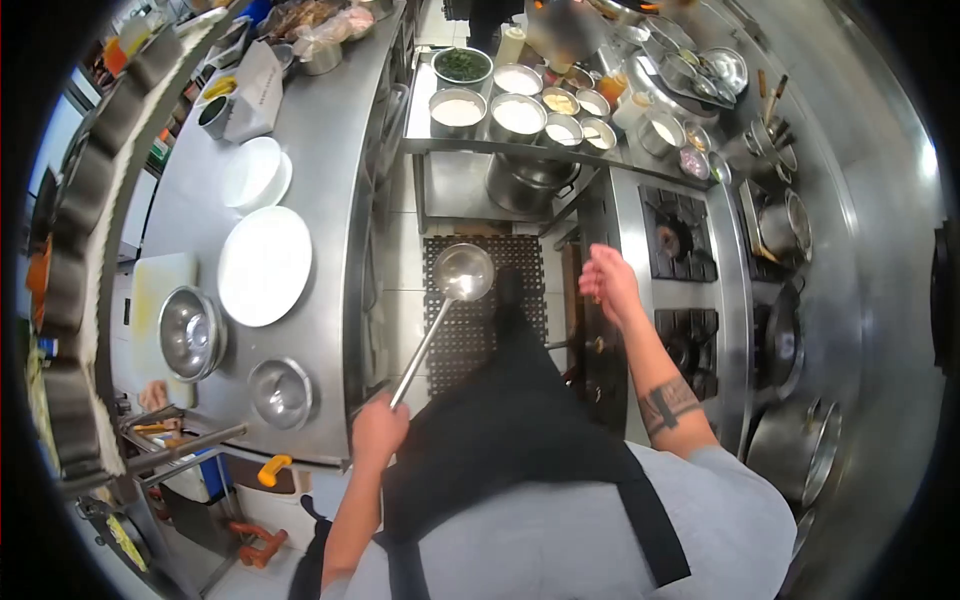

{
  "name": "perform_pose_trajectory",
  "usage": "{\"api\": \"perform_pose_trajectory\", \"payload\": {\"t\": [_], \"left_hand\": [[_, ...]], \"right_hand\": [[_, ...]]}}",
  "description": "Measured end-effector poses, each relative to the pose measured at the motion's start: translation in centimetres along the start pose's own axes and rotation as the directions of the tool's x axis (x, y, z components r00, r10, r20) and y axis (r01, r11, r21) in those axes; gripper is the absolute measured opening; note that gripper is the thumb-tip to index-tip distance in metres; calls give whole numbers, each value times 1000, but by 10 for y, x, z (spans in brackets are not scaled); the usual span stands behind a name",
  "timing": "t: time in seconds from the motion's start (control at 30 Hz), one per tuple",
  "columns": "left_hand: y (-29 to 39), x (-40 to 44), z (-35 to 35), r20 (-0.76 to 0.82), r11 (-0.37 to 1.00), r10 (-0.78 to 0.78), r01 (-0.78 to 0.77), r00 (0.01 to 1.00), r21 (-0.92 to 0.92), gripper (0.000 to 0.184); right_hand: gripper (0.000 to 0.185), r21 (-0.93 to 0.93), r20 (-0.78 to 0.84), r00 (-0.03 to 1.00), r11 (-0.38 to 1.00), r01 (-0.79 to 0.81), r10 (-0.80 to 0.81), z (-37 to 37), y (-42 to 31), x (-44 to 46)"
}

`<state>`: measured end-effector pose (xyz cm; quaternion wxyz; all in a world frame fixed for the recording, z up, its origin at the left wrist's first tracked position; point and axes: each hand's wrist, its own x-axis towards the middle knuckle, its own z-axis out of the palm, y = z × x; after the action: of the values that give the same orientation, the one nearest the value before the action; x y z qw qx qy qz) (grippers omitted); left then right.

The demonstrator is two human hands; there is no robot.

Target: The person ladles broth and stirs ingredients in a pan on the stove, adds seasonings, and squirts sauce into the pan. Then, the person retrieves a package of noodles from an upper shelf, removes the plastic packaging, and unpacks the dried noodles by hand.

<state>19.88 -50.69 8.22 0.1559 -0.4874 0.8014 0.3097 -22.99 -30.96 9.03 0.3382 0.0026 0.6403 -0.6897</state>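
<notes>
My left hand [380, 430] is closed round the end of a long metal handle. That handle belongs to a big steel ladle [464, 272], whose round bowl hangs over the dark perforated floor mat [455, 345]. Nearer the stove, my right hand [608, 280] is raised in front of its left edge, touching nothing that I can see. The fingers of this hand look curled and slightly blurred, and whether they hold anything cannot be made out.
The left steel counter [325, 170] bears white plates [265, 266], metal bowls [192, 333] and a cutting board [150, 290]. Ahead, a shelf [440, 146] holds several filled containers [518, 118]. Gas burners [672, 235] and pans [782, 345] line the right. A person [490, 20] stands beyond.
</notes>
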Motion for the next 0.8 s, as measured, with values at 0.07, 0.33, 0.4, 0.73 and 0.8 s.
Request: {"api": "perform_pose_trajectory", "payload": {"t": [0.07, 0.33, 0.4, 0.73, 0.8], "left_hand": [[35, 13, -11, -7, 998, -66, 66, 998, -4, 35], [190, 67, -52, -102, 973, -211, 219, 972, 70, 26], [222, 76, -74, -113, 974, -220, 225, 969, 34, 25], [334, 125, -133, -124, 963, -262, 268, 957, 27, 27], [355, 132, -149, -89, 964, -264, 266, 960, 9, 27]], "right_hand": [[51, 84, -20, 1000, 996, -4, 5, -16, -22, 101], [77, 116, -104, 995, 993, 21, -9, -38, -79, 380], [62, 58, 20, 999, 997, -50, 49, -42, -78, 416], [28, -622, 296, 835, 570, 537, -463, -66, -89, 342], [28, -524, 194, 880, 713, 466, -433, -82, -70, 329]]}}
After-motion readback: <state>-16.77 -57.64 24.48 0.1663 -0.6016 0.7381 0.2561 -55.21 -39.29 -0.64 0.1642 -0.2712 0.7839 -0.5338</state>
